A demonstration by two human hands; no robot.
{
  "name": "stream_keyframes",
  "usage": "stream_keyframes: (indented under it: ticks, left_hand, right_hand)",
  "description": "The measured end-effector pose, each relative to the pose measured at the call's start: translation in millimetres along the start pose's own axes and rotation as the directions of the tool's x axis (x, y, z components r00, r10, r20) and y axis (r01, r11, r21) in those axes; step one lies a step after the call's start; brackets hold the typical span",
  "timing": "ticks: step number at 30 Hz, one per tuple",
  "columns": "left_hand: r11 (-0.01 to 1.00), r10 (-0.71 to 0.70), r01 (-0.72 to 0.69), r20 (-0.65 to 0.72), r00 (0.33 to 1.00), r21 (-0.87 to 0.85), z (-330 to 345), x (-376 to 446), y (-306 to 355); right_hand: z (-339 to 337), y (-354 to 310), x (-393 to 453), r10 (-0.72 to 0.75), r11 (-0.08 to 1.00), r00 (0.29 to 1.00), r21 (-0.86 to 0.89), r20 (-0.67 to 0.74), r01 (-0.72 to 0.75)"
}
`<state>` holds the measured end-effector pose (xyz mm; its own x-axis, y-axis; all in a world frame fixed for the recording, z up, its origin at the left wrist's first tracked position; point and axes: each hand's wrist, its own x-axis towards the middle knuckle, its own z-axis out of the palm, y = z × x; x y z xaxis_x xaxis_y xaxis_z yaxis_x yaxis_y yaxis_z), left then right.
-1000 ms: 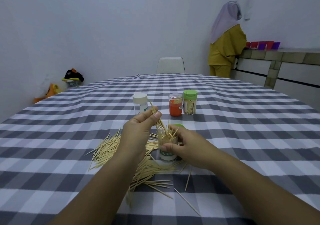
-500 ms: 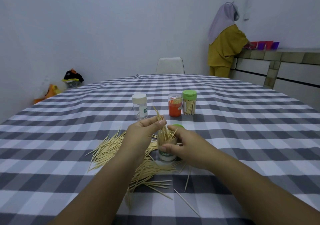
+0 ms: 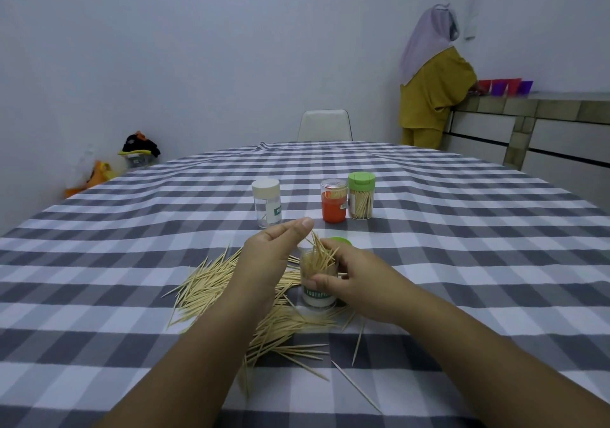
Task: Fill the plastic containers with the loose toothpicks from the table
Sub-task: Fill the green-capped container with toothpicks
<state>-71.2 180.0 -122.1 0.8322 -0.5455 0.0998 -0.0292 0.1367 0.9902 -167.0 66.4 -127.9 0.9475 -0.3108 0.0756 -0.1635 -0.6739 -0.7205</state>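
The right hand [image 3: 353, 282] is gripping the open container [image 3: 318, 279] near centre while the left hand [image 3: 274, 256] is hovering loosely uncurled and empty above the light, stiff, splintery loose toothpicks [image 3: 231, 282], likely best pinched mid-shaft in bundles.

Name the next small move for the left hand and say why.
Probably lower the left hand to the loose toothpicks and pinch another bunch: it looks empty above the open container, which the right hand steadies, and many toothpicks remain on the table.

Right hand [image 3: 355, 284] round toothpick-filled container [image 3: 318, 282], left hand [image 3: 270, 259] beside it.
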Motion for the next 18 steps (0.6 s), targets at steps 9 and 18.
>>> stream_keyframes:
  ticks: [9,18]
  left_hand:
    - [0.99,-0.058,0.06,-0.025,0.998,0.127,3.6,0.9,-5.4]
    - [0.995,0.088,-0.085,-0.066,0.994,0.046,1.4,-1.1,-1.4]
  right_hand:
    - [1.5,4.2,2.4,-0.002,0.999,1.0,0.046,-0.009,0.002]
    - [2.7,6.9,3.9,0.004,0.998,1.0,0.061,-0.015,-0.003]
